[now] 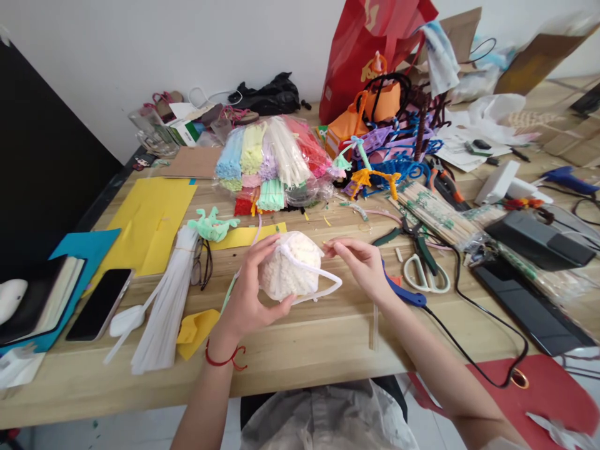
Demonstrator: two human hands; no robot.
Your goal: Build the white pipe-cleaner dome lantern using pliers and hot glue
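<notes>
Indoors: cluttered wooden table [304,350] against white wall [140,50]; left hand [246,294] cups white ball [293,272], right hand [360,265] pinches strand [323,274].

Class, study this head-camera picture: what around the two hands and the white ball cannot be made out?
Head view: left side of the white ball, covered by the left hand.
Head view: whether the right hand pinches the end of the white strand; too small.
Head view: front end of the blue tool, hidden behind the right wrist.
Head view: top of the red bag, cut off by the upper edge.
</notes>
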